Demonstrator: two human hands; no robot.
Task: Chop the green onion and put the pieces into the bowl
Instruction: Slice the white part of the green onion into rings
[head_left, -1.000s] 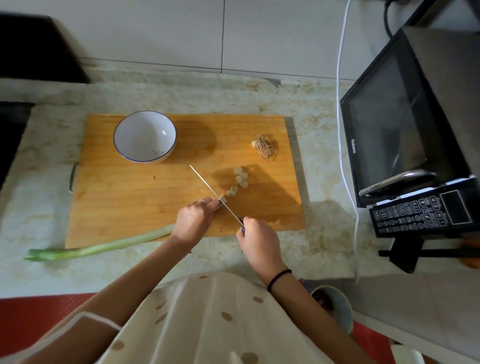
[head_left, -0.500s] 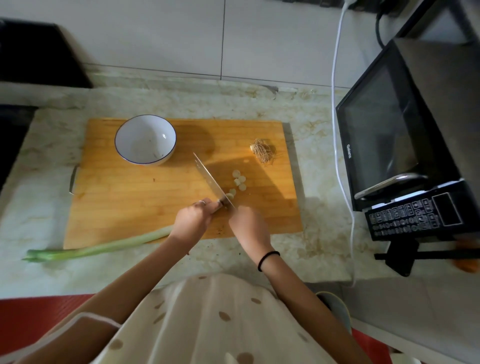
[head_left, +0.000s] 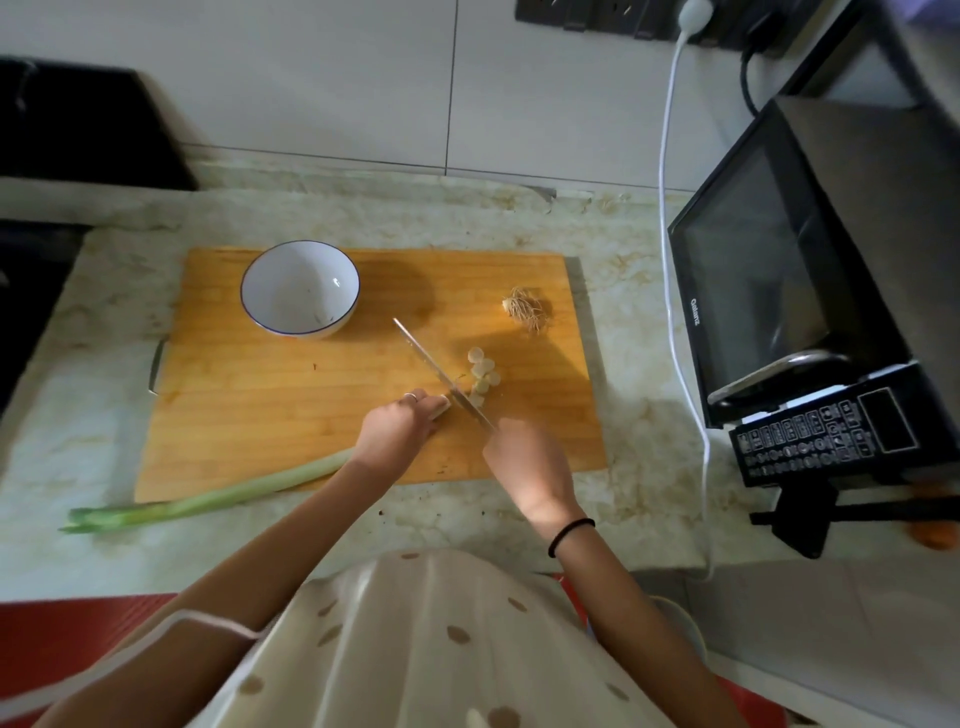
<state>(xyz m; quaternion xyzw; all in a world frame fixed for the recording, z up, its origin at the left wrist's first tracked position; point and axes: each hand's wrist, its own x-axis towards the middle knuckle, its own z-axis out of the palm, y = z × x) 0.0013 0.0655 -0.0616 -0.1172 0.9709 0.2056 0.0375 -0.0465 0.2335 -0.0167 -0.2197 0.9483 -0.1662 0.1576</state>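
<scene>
A: Where is the green onion?

B: One stalk, running from the lower left of the frame, off the board on the marble counter, up onto the wooden cutting board at centre. Its white end pokes out past the left hand, which is curled down over it, pinning it to the board.

A: And the other hand?

B: The right hand is closed around the handle of the knife; the handle itself is hidden in the fist. The blade slants toward the upper left, just beside the stalk's cut end.

A: How many cut pieces?

B: A small cluster right of the blade, roughly seven rounds, but they overlap and I cannot count them surely. One root tuft lies farther up and right on the board.

A: The bowl?

B: One white bowl with a blue rim, upper left on the board, well apart from the pieces. Faint specks inside are too small to tell.

A: Around the board?

B: A black microwave oven at the right edge, partly cut off, with a white cable hanging beside it from a wall socket strip at the top.
</scene>
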